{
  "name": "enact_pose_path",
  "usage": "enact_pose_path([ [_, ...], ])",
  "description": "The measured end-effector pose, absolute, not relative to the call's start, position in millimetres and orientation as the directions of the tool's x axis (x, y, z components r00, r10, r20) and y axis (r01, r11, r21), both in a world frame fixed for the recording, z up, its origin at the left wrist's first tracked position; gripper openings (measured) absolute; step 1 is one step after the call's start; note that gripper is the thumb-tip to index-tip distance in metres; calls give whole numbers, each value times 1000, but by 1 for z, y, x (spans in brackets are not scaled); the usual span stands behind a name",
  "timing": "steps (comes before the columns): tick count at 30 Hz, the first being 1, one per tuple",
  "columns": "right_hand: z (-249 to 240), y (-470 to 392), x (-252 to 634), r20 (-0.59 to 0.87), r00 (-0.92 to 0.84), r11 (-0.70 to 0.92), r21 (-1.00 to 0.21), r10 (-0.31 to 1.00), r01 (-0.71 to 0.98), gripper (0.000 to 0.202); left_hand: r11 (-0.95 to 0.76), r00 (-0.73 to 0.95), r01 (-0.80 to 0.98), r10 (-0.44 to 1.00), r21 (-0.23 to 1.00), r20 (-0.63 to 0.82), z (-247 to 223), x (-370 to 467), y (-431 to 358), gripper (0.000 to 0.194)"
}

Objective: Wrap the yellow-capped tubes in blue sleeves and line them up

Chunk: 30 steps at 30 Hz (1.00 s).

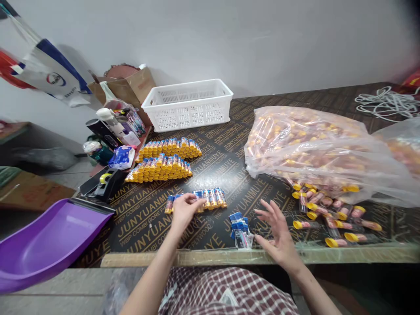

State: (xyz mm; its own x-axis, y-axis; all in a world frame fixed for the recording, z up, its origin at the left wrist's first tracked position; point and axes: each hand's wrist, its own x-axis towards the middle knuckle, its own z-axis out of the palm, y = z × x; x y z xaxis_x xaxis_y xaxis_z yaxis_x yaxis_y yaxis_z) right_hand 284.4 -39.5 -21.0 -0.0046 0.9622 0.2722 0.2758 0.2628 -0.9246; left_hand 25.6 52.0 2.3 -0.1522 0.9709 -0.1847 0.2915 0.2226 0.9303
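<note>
in the head view, the left hand [184, 209] is resting on a short row of tubes [203, 199] lying side by side on the dark printed table [210, 153]. its fingers are curling down onto the left part of the row, pressing the yellow-capped tubes together; whether the thumb is pinching one cannot be told. the right hand [278, 234] is hovering just above the table, fingers spread and apart, holding nothing, between a small bundle of blue-topped sleeves [240, 227] near the front edge and the loose tubes [331, 214] spilling from a big clear bag [315, 148].

behind the row, two finished stacks of tubes [166, 159] are lying neatly, caps all one way, with a white basket [188, 104] beyond them. a tape dispenser [103, 183] and a purple scoop [49, 238] are sitting at the left.

judging from this, the step in hand is squaring up the row. doing it well probably means keeping the left fingers flat across the tubes so none is rolling away, lining the caps on one side as in the stacks behind, and bringing the free hand to the open right end of the row so that it is closing evenly rather than fanning out.
</note>
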Motion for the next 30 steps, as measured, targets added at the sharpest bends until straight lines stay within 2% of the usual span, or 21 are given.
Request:
enact_pose_path([
  [2,-24,-38,293,251,40,228,-925,967,303,73,207,-277,512,959,834,-68,-4,1,66,43],
  [5,-24,-38,298,246,56,208,-902,968,378,66,203,-269,731,963,651,2,-18,-17,76,45],
  [10,-20,-34,316,312,37,229,-769,949,597,58,253,-294,849,956,464,18,-21,-14,72,48],
  [12,-24,-32,338,337,102,162,-672,936,723,50,230,-305,843,949,486,80,-14,-7,66,46],
  [14,-33,-31,365,335,169,52,-560,927,827,41,122,-242,794,962,595,127,-9,7,57,40],
  [16,-42,-31,391,272,165,-26,-452,948,892,34,-12,-95,685,990,729,106,-9,29,45,34],
  [18,-50,-32,409,198,126,-39,-392,972,919,27,-104,127,568,991,816,38,-16,56,32,28],
  [21,-57,-32,419,165,89,-17,-394,982,919,18,-188,341,549,940,814,-12,-32,91,18,18],
  [27,-50,-37,403,204,91,15,-465,975,885,15,-172,347,613,935,771,-67,-49,109,15,7],
  [30,-41,-39,383,235,173,-5,-582,957,813,22,-162,356,631,929,758,-98,-49,109,15,9],
])
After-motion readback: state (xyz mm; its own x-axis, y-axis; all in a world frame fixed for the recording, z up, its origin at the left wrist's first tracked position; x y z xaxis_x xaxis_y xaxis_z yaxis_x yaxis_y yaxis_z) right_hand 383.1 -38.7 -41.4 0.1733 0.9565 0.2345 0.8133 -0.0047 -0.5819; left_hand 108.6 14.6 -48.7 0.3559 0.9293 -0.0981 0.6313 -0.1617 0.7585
